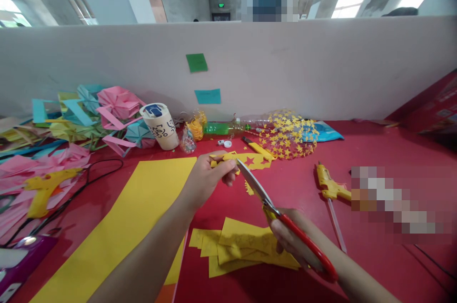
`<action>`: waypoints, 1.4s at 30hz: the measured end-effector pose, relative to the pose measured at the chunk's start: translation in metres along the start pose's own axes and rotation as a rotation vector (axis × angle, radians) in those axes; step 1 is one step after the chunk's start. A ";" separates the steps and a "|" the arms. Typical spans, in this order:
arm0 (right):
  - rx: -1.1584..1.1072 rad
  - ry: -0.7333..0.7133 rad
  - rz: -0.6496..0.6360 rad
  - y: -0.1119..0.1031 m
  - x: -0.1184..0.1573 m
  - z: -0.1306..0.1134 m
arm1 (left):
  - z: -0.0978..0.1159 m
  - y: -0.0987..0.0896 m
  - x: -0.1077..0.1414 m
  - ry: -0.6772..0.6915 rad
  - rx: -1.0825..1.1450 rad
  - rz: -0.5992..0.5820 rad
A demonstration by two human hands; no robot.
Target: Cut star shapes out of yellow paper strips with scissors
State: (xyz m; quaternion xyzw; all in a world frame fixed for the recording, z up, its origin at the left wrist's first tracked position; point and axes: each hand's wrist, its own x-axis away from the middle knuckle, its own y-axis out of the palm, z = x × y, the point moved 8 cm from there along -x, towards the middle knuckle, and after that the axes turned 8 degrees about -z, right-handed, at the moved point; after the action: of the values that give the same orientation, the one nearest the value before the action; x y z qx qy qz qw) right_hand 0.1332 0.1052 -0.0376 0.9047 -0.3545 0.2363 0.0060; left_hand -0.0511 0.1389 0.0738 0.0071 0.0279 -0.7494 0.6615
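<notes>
My left hand (pixel 214 172) pinches a small piece of yellow paper (pixel 224 156) above the middle of the red table. In my right hand (pixel 291 231) is a pair of scissors (pixel 257 186) with red handles, its blade tips touching or nearly touching that paper by my left fingers. Just behind lies a yellow paper strip with star-shaped holes (pixel 250 161). A few small yellow cut-outs (pixel 249 188) rest below it. Under my right hand, several yellow paper strips (pixel 243 246) form a loose stack.
A large yellow sheet (pixel 121 217) covers the left. Yellow glue guns lie at left (pixel 46 189) and right (pixel 332 186). At the back are a paper cup (pixel 160 127), a green bottle (pixel 217 128) and many yellow stars (pixel 289 134). Pink folded paper (pixel 119 103) piles up at left.
</notes>
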 end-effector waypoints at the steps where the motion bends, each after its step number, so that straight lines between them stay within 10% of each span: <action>1: -0.008 0.021 -0.027 0.002 -0.002 0.002 | 0.000 0.000 0.000 0.005 -0.002 -0.005; 42: 0.006 -0.087 -0.003 0.007 0.025 -0.035 | 0.004 0.023 0.003 0.069 -0.056 -0.137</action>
State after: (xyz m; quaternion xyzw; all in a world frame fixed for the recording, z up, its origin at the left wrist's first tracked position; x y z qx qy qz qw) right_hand 0.1298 0.0901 0.0032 0.9146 -0.3524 0.1977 -0.0119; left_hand -0.0290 0.1327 0.0769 0.0125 0.0724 -0.7912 0.6072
